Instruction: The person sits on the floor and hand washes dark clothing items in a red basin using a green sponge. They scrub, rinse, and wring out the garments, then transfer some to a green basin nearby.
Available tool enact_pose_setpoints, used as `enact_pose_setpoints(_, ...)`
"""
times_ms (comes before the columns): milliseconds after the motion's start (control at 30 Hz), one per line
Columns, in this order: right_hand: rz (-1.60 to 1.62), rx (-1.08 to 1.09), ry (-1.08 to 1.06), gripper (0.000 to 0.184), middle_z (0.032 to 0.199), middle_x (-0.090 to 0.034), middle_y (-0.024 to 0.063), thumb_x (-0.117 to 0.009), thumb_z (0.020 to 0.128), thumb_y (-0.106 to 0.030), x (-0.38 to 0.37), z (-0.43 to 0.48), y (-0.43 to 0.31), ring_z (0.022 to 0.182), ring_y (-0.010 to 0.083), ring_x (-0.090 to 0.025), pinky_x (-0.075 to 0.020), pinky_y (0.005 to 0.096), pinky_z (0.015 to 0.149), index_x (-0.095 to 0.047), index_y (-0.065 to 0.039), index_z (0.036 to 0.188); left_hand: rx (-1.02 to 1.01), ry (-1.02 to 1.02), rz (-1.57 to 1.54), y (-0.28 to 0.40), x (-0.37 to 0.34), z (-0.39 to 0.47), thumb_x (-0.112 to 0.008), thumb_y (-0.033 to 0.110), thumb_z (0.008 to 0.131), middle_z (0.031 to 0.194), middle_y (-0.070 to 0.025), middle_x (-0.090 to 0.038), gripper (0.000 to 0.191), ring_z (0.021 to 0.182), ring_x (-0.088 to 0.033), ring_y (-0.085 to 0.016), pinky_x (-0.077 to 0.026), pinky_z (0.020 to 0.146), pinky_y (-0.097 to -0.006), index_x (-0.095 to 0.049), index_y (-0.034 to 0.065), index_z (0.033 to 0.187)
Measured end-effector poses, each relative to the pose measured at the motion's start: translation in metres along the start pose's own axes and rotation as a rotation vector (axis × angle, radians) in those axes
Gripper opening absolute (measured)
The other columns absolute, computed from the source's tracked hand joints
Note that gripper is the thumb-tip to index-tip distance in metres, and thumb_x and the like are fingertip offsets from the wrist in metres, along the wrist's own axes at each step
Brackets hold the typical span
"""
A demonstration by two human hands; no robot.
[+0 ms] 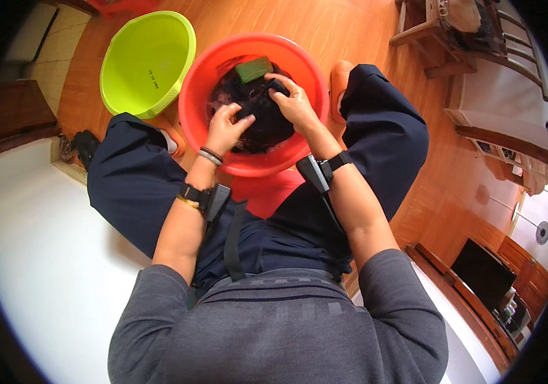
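A red plastic basin (254, 165) stands on the floor between my feet. Inside it lies a heap of wet dark cloth (267, 122), with some suds at its edges. My right hand (295, 103) pinches a raised fold of this cloth between thumb and fingers. On the cloth's left part rests my left hand (226, 128), thumb and forefinger apart with dark fabric between them; whether it grips is unclear. A green rectangular block (254, 69), perhaps laundry soap, sits on the cloth at the far side, close to my right fingertips.
Left of the red basin, a lime-green basin (134, 62) leans tilted beside my left foot. My knees flank the red basin. A wooden chair (475, 62) stands at the upper right, and a white wall surface (53, 230) rises on my left. Both wrists carry strapped devices.
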State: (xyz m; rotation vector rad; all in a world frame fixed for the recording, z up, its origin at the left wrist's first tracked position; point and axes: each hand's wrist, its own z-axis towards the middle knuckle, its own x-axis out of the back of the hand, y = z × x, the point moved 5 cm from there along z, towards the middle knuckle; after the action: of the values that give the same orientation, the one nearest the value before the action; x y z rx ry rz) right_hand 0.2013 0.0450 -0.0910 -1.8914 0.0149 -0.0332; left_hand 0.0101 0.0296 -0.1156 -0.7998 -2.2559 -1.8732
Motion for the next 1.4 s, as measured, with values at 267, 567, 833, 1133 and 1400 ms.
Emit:
enact_pose_setpoints(267, -0.550, 0.332, -0.267, 0.032, 0.116, -0.060, 0.0171, -0.075, 0.077, -0.018, -0.014, -0.007, 0.004, 0.112, 0.0275, -0.058, -0.0459, 0.0364, 0.093, -0.066, 0.002, 0.101, 0.021, 0.202, -0.976, 0.006, 0.039, 0.007, -0.050, 0.003, 0.095, 0.110, -0.0032, -0.061, 0.016, 0.098, -0.059, -0.013, -0.049, 0.086, -0.0290, -0.056, 0.0091, 0.109)
enact_pose_setpoints(567, -0.407, 0.361, 0.415, 0.024, 0.080, -0.062, 0.0216, -0.066, 0.086, -0.025, -0.052, -0.044, -0.039, 0.074, 0.0436, -0.062, -0.0496, 0.0494, 0.062, -0.053, -0.005, 0.090, 0.121, 0.376, -0.844, -0.001, -0.025, -0.008, -0.048, 0.034, 0.102, 0.101, -0.0024, -0.063, 0.037, 0.092, -0.057, -0.012, -0.046, 0.085, -0.0280, -0.059, 0.0021, 0.118)
enact_pose_setpoints(833, -0.687, 0.429, 0.406, 0.034, 0.066, -0.061, 0.0157, -0.060, 0.091, -0.035, -0.066, -0.044, -0.032, 0.060, 0.0348, -0.062, -0.0483, 0.0440, 0.051, -0.057, -0.008, 0.072, 0.375, -0.195, -1.544, -0.014, -0.067, -0.002, -0.044, 0.049, 0.099, 0.095, -0.0022, -0.065, 0.040, 0.088, -0.063, -0.018, -0.052, 0.080, -0.0345, -0.061, 0.0121, 0.101)
enact_pose_setpoints(1133, -0.480, 0.004, 0.299, 0.047, 0.082, -0.066, 0.0256, -0.062, 0.088, -0.048, -0.033, -0.010, 0.008, 0.081, 0.0415, -0.065, -0.0511, 0.0461, 0.068, -0.058, -0.001, 0.092, 0.445, -0.203, -1.096, 0.031, -0.056, -0.016, -0.062, 0.043, 0.092, 0.108, 0.0005, -0.064, 0.046, 0.096, -0.062, -0.013, -0.050, 0.086, -0.0303, -0.057, 0.0089, 0.122)
enact_pose_setpoints(1400, -0.389, -0.060, -0.556, 0.054, 0.081, -0.067, 0.0055, -0.085, 0.067, -0.038, -0.024, 0.003, 0.056, 0.078, 0.0109, -0.060, -0.0503, 0.0306, 0.074, -0.068, 0.004, 0.095, 0.181, -0.195, -1.360, 0.014, 0.044, 0.015, -0.050, 0.023, 0.099, 0.133, -0.0229, -0.054, 0.040, 0.121, -0.054, -0.032, -0.040, 0.107, -0.0463, -0.050, 0.0010, 0.133)
